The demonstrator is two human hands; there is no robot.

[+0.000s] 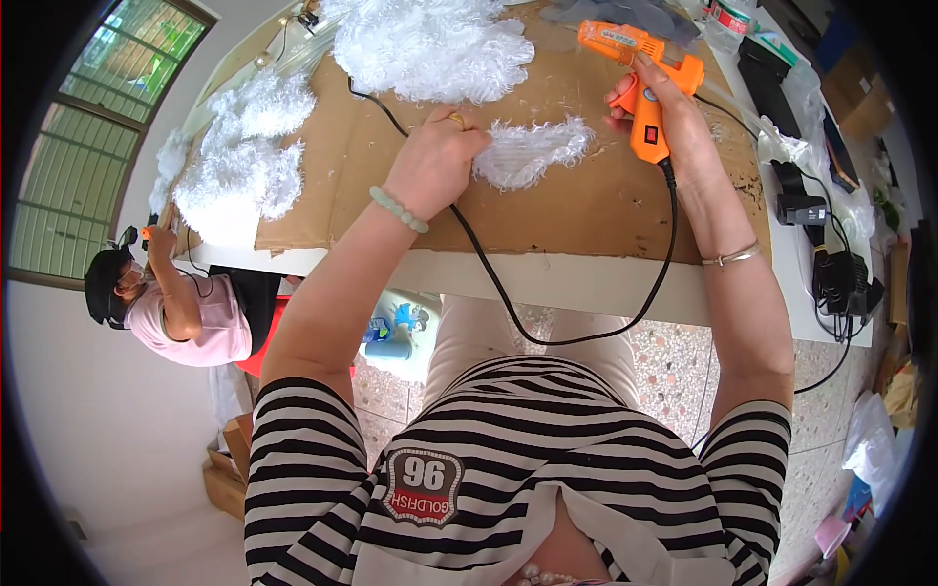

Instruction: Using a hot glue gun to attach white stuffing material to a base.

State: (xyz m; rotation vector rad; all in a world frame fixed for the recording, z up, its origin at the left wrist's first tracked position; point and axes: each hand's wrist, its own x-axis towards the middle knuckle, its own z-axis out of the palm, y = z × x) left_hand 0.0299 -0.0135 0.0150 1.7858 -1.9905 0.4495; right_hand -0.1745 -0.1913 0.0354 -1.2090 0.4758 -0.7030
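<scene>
My right hand (657, 103) is wrapped round an orange hot glue gun (649, 127), its nozzle end toward the upper left. A black cord leaves the bottom of its handle and loops down past the table edge. My left hand (440, 151), fingers closed, pinches the left end of a small white fringed fabric piece (532, 154) with a wing-like outline. That piece lies on a brown cardboard sheet (596, 220). Beyond it is a large heap of white fringed pieces (430, 49), and another white pile (244, 156) is at the left.
A co-worker (191, 303) in a pink top sits at the left, holding an orange tool. Along the right are black power adapters (831, 278) with cables, plastic bags, and a clear bottle (728, 24). Dark grey translucent material (625, 15) lies at the far edge. The black cord crosses the cardboard.
</scene>
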